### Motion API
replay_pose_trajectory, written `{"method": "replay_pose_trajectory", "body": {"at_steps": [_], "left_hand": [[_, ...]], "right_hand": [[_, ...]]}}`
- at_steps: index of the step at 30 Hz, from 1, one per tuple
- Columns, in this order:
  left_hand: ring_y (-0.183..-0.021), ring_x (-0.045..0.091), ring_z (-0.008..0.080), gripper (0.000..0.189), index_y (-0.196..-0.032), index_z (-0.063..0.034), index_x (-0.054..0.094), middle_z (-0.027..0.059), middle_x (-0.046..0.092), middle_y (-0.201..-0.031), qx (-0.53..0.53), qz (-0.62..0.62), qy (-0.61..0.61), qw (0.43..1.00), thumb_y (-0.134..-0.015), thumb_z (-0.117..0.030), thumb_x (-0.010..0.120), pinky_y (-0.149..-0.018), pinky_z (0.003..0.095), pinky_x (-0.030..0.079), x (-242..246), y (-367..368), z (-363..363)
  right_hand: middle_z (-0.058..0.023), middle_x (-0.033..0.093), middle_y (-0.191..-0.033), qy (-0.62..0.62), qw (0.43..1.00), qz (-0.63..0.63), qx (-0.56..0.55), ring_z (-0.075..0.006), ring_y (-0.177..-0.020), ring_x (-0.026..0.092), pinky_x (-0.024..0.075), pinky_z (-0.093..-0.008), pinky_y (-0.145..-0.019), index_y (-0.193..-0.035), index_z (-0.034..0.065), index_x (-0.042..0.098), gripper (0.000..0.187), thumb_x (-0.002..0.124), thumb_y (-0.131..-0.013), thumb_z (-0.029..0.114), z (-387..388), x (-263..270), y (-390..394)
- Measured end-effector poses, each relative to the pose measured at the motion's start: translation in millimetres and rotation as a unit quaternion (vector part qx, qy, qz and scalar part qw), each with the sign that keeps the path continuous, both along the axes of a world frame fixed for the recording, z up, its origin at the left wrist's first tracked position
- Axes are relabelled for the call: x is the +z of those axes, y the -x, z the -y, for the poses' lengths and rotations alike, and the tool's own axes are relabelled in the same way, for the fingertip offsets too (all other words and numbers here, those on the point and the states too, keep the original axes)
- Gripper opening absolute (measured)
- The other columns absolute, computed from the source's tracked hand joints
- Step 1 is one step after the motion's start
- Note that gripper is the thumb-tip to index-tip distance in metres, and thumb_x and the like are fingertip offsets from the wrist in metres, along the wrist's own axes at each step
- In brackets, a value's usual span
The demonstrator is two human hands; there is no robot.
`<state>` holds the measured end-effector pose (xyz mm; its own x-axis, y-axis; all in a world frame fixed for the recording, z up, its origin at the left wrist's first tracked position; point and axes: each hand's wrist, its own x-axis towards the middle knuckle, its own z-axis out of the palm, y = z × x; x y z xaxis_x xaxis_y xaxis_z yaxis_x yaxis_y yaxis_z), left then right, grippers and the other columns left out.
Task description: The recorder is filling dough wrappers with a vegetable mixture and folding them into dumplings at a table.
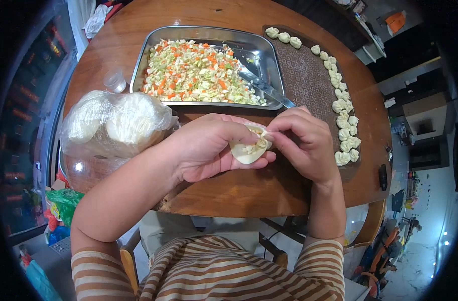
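Note:
In my left hand point(210, 145) lies a round dough wrapper point(245, 156) with chopped vegetable filling, its thumb resting over the filling. My right hand point(303, 141) pinches the wrapper's right edge, where a few pleats are gathered; the lower left side is still flat and open. Just beyond my hands stands a steel tray point(214, 105) heaped with chopped cabbage and carrot point(193, 71). A flat metal utensil point(266, 88) leans over the tray's right side, its near end close to my right hand.
Pleated dumplings point(342, 105) line the far and right edges of a dark patterned board point(304, 71). Plastic-wrapped dough point(119, 120) sits at the left, a small clear cup point(115, 81) behind it. A black object point(383, 177) lies near the wooden table's point(229, 199) right edge.

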<state>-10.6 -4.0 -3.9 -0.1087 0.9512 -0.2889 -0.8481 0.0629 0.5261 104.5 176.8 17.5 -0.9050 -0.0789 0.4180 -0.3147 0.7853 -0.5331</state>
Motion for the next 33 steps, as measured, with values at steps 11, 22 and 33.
{"method": "replay_pose_trajectory", "body": {"at_steps": [11, 22, 33], "left_hand": [[-0.1, 0.067, 0.0247, 0.034, -0.124, 0.0071, 0.054, 0.0161, 0.064, -0.113, -0.024, -0.083, -0.012, 0.996, -0.093, -0.006, 0.054, -0.081, 0.0288, 0.059, -2.7, 1.0, -1.5], [-0.08, 0.07, 0.017, 0.025, -0.11, 0.0059, 0.061, 0.0121, 0.069, -0.095, 0.0, -0.179, 0.046, 0.983, -0.092, -0.009, 0.053, -0.06, 0.023, 0.057, -7.1, -0.2, -3.3], [-0.076, 0.069, 0.0154, 0.025, -0.109, 0.0055, 0.061, 0.0105, 0.069, -0.091, -0.008, -0.209, 0.05, 0.977, -0.095, -0.013, 0.054, -0.056, 0.0221, 0.054, -8.8, 0.6, -3.6]], "right_hand": [[-0.0061, 0.066, -0.079, -0.01, 0.999, 0.01, 0.03, -0.0216, -0.074, 0.063, 0.0435, -0.0317, -0.072, -0.084, 0.0048, 0.066, 0.009, 0.071, -0.077, 0.005, -5.0, 5.8, -2.4], [-0.0063, 0.065, -0.08, -0.014, 0.999, 0.01, 0.046, -0.0233, -0.075, 0.062, 0.0432, -0.0323, -0.073, -0.083, 0.0047, 0.066, 0.009, 0.072, -0.077, 0.007, -0.8, -2.5, 0.8], [-0.0059, 0.065, -0.081, -0.019, 0.999, 0.002, 0.036, -0.0222, -0.076, 0.062, 0.0425, -0.0325, -0.073, -0.093, 0.0058, 0.069, 0.017, 0.073, -0.077, 0.008, 2.0, -4.1, 1.2]]}}
